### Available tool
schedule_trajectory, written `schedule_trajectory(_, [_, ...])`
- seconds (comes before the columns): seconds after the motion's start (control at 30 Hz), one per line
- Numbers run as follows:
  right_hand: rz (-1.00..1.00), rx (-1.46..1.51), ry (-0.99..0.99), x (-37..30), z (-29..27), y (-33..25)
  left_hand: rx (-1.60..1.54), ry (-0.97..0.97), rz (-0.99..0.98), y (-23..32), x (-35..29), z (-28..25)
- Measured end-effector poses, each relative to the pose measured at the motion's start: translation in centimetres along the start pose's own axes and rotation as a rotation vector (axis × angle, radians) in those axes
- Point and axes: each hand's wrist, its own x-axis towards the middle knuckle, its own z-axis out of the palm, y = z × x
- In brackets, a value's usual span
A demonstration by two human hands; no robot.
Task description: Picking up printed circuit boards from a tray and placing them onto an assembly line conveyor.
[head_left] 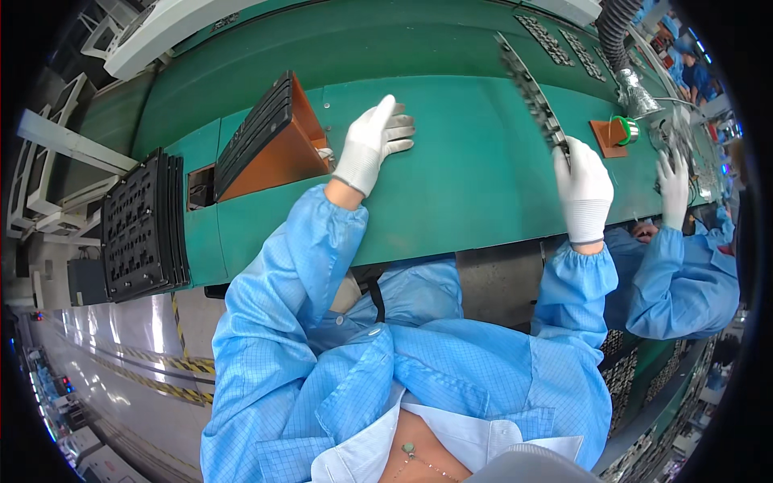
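My right hand (584,183), in a white glove, grips the near end of a long thin dark panel (531,95) lined with small metallic parts. The panel is tilted nearly edge-on and slightly blurred, standing out away from me over the green table (451,177). My left hand (374,143), also gloved in white, is held above the table with its fingers stretched out and nothing in them. Just left of it, several black slotted trays (256,133) lean on a wedge-shaped orange-brown stand (302,145).
Upright black perforated plates (137,229) stand at the table's left end. More panels (544,40) lie on the far green surface. At right are a green-rimmed roll (625,130) on an orange-brown block, a grey hose with metal nozzle (636,92), and a co-worker's gloved hand (673,187).
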Motion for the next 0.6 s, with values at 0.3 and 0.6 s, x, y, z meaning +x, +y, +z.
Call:
schedule_trajectory(0.3, [-0.127, -0.628, -0.044, -3.8, 4.1, 9.2, 0.72, -0.031, 0.587, -1.0, -3.1, 2.6])
schedule_trajectory(0.6, [0.041, -0.109, -0.255, 1.0, 1.2, 6.1, 0.749, 0.074, 0.42, -1.7, -3.0, 3.0])
